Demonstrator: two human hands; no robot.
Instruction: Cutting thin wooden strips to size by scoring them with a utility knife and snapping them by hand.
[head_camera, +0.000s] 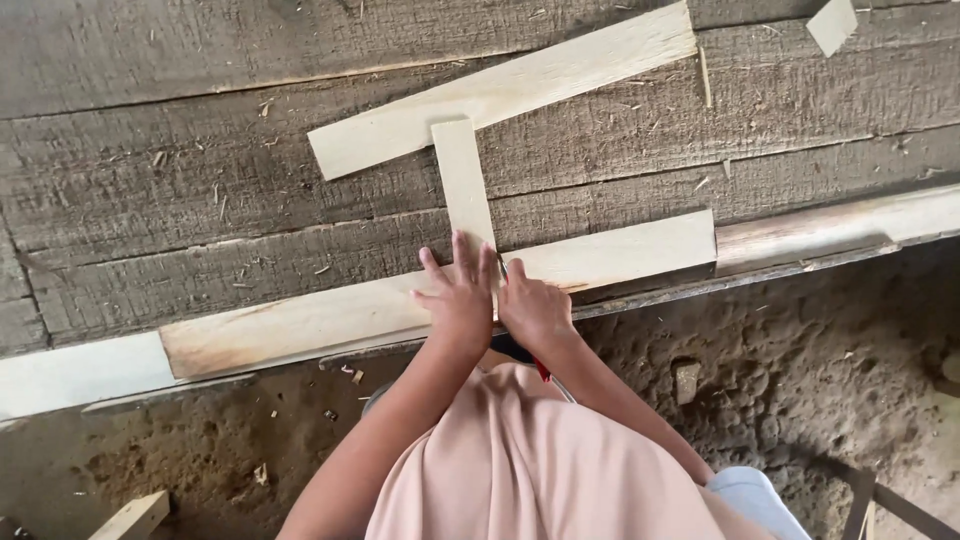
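We see the left hand lying flat with fingers spread on the lower end of a short, narrow pale wooden strip that stands upright between two longer pale boards on the rough grey plank workbench. The right hand sits just beside it, fingers curled around a thin marking tool whose tip meets the strip's right edge; whether it is a pencil or a blade we cannot tell. The strip's top end touches the upper slanted pale board, and its bottom end crosses the lower long pale board at the bench edge. In our judgement, the strip could slide or turn under uneven pressure, which would throw the line askew; and the tool tip, working close to the left fingertips, could catch them if it slips. We find no packages, labels or signs here, only a small pale wood offcut at the top right and scattered shavings.
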